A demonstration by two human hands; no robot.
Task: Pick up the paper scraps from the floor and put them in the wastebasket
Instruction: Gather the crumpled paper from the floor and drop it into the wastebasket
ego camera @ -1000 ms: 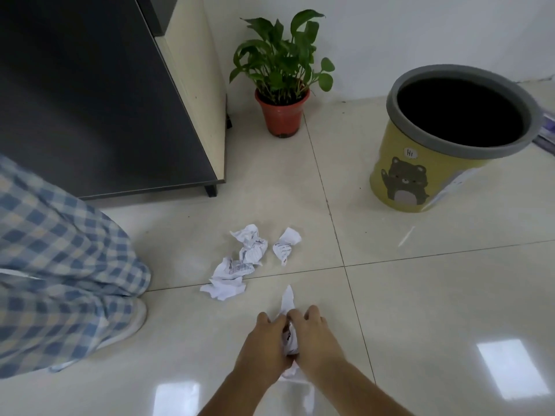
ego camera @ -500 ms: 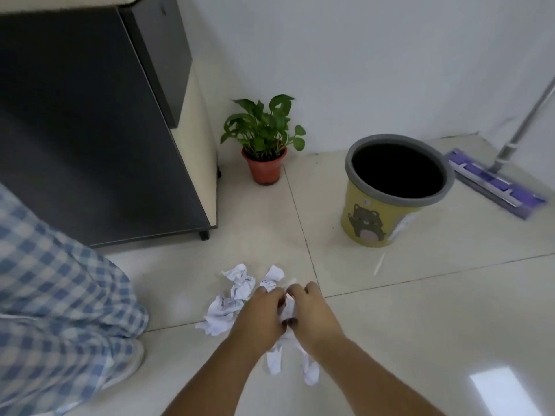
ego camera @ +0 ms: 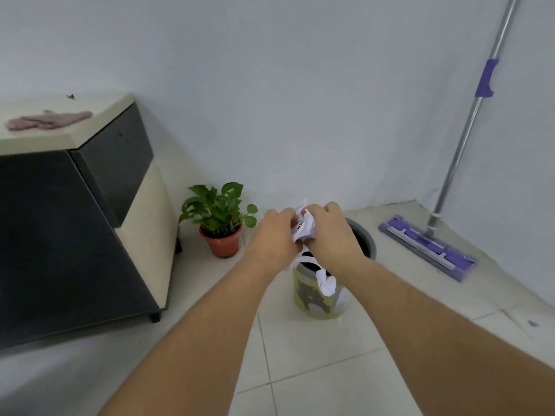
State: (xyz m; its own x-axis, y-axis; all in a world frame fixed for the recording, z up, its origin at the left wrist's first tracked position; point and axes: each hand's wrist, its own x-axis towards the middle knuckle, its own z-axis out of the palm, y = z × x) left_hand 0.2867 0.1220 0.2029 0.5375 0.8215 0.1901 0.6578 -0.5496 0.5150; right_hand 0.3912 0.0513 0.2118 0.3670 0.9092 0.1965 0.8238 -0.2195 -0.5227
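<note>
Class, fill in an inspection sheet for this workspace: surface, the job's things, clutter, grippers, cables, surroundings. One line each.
Surface: pale tiled floor, glossy; no scraps seen lying on the visible part.
Job's things: crumpled paper scraps held over the wastebasket; a strip dangles down in front of it.
Clutter: pink cloth on top of the cabinet.
Grippers: left hand and right hand both closed on the scraps, above the basket's opening.
Cables: nothing seen.
Surroundings: potted plant by the wall; purple flat mop leaning in the corner.
</note>
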